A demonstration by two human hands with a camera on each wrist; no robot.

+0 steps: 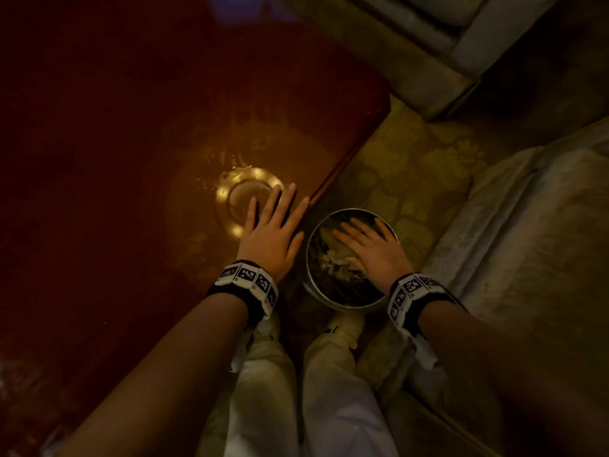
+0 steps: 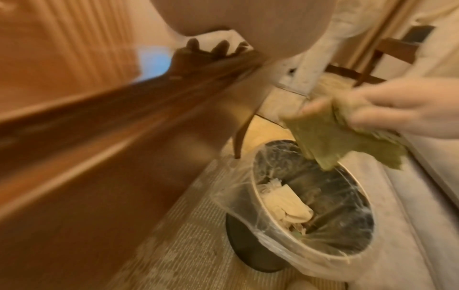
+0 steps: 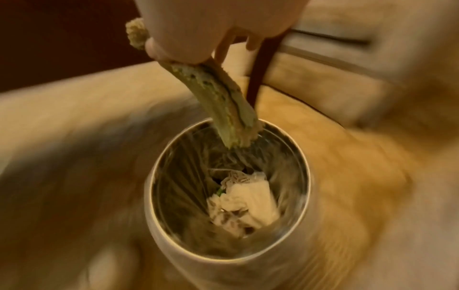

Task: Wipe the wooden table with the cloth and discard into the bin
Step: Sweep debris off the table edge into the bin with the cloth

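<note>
My left hand (image 1: 273, 225) lies flat with straight fingers on the dark wooden table (image 1: 131, 127), close to its right edge. My right hand (image 1: 369, 249) hovers over the round metal bin (image 1: 308, 258), which stands on the floor beside the table. In the wrist views this hand (image 2: 397, 109) pinches a folded green cloth (image 2: 320, 133) between thumb and fingers. The cloth (image 3: 223, 102) hangs down with its lower end just inside the bin's rim (image 3: 149, 188). The bin (image 2: 253, 188) is lined with a clear plastic bag.
Crumpled white paper (image 3: 248, 202) lies inside the bin. A ring-shaped lamp glare (image 1: 247, 199) shows on the tabletop. A pale sofa (image 1: 527, 225) borders the bin on the right, over patterned carpet (image 1: 412, 159). My legs in light trousers (image 1: 329, 390) stand just behind the bin.
</note>
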